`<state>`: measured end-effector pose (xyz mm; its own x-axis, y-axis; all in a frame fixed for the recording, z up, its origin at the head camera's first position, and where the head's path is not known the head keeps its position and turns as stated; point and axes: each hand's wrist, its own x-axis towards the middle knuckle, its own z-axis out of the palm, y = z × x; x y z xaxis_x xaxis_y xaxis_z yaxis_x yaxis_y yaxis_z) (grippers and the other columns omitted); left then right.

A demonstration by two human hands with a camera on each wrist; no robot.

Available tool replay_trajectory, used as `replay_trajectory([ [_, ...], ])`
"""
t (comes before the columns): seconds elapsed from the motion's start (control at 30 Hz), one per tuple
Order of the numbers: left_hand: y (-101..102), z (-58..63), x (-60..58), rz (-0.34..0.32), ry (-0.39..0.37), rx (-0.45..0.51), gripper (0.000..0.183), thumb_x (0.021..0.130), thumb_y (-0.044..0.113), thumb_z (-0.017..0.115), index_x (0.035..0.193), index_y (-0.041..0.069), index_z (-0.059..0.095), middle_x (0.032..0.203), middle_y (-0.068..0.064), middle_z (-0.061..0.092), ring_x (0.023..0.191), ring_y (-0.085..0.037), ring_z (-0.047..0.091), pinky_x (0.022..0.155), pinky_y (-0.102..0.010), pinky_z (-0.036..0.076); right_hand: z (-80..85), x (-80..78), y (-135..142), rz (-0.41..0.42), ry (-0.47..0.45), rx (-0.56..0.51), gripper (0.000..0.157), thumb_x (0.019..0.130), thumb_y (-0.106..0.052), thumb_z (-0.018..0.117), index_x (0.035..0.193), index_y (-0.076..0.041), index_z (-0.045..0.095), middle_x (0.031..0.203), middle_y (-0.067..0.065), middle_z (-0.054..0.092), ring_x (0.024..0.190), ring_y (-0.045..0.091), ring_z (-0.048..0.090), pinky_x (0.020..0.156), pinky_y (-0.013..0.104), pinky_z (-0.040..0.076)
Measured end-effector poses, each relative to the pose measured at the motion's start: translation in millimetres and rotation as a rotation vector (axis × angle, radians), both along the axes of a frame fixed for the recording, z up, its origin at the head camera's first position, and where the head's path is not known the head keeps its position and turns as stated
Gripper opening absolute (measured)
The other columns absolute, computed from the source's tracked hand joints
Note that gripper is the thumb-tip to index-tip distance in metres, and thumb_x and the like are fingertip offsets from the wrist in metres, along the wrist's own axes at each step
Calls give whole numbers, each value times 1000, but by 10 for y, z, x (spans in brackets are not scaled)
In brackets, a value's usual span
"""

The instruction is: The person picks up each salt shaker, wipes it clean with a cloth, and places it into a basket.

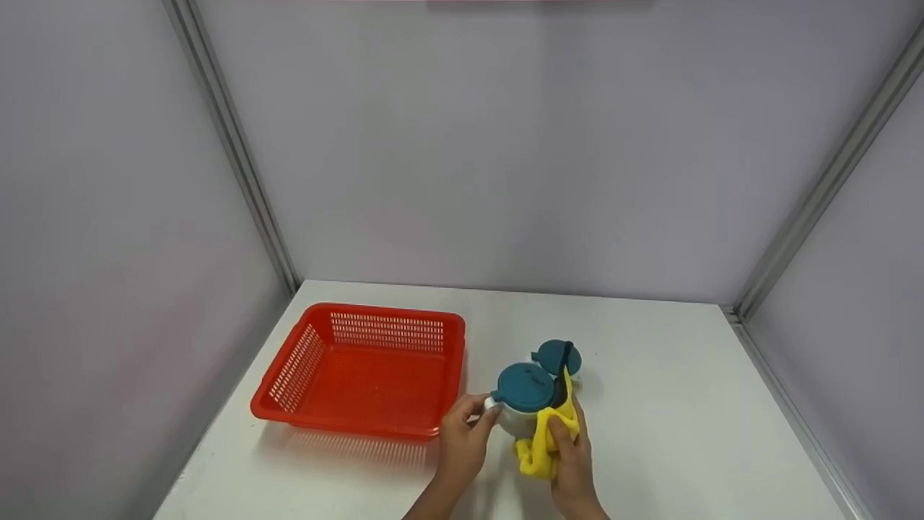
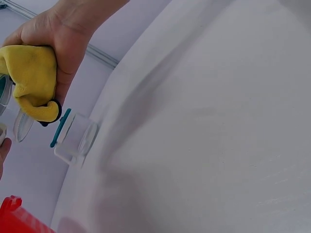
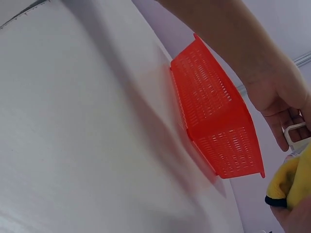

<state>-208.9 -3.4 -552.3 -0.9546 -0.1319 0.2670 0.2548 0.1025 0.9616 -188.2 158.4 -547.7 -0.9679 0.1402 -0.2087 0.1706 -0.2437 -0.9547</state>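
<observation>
A clear jar with a teal lid [image 1: 525,386] is held up above the table in both hands. My left hand [image 1: 463,437] pinches its pale handle [image 3: 287,137] between thumb and fingers. My right hand [image 1: 574,462] grips a yellow cloth [image 1: 538,455] with dark edging and holds it against the jar's right side. Part of the cloth sticks up beside the lid. Behind, a second clear jar [image 2: 77,135] with a teal lid and a handle stands on the table. From the head view it is partly hidden by the held jar and the cloth.
To the left of my hands a red plastic basket [image 1: 375,386] with slotted walls sits on the white table [image 1: 664,404]. Pale panels [image 1: 462,144] enclose the table at the back and both sides, with metal strips at the corners.
</observation>
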Motion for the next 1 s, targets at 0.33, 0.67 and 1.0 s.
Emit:
replay_trajectory([
  [0.33, -4, 11, -6, -39, -51, 3, 14, 89, 10, 72, 102, 15, 73, 90, 1, 65, 87, -12, 63, 78, -24, 59, 0, -30, 53, -47, -68, -54, 84, 96, -55, 54, 158, -21, 9, 128, 1, 39, 111, 19, 41, 87, 19, 46],
  [0.67, -27, -20, -23, -64, -34, 22, 12, 90, 13, 72, 101, 16, 72, 90, 1, 65, 88, -13, 64, 78, -24, 59, 12, -84, 69, -58, -65, -20, 85, 96, -56, 53, 159, -19, 10, 131, 3, 39, 111, 20, 40, 86, 16, 46],
  [1.0, -64, -9, -49, -75, -47, 20, 12, 90, 14, 71, 102, 16, 72, 91, 2, 66, 88, -14, 65, 78, -24, 58, 4, -153, 124, -25, -35, 45, 78, 100, -50, 48, 159, -16, 10, 129, 3, 41, 108, 17, 44, 86, 15, 47],
])
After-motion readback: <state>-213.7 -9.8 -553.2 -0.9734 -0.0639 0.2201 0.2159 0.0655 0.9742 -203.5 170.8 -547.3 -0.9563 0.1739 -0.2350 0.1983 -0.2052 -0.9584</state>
